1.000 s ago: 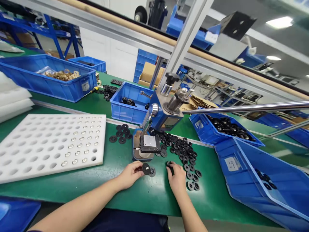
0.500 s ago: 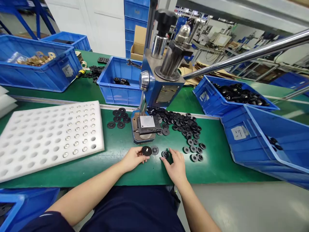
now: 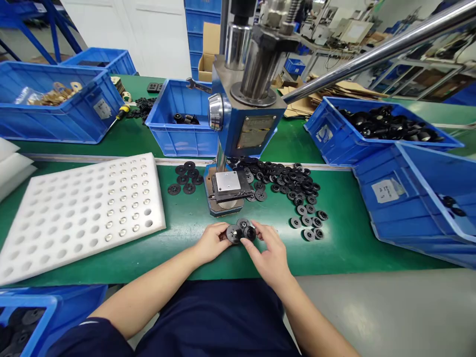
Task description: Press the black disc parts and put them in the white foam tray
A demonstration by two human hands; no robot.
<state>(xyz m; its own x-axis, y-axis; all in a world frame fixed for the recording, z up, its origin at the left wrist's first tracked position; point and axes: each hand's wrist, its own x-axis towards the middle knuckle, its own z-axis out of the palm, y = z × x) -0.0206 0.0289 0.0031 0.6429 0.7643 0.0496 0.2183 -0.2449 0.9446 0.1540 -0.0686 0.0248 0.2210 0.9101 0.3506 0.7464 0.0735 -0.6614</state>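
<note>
At the left of the frame, a white foam tray lies on the green table; round metal pieces fill holes on its right side, while the holes on its left side are bare. Between it and the centre sit several flat black discs, apart from both hands.

Just below the centre, the left hand is nearly closed, its thumb and fingers pinching the edge of a black disc with a small pale centre. Above, a blue press stands with a metal plate over its base. Right behind the held disc is 1 more disc, partly covered from view; I cannot tell whether they touch.

Just to the right, the right hand is partly curled, thumb and fingertips on either side of a small black hubbed part. What has just changed: this hand and its part have come leftward, closing the gap to the left hand, so the work now seems to centre on these pieces together.

Farther right, a heap of black parts spreads beside the press, and 2 blue bins stand at the right edge.
</note>
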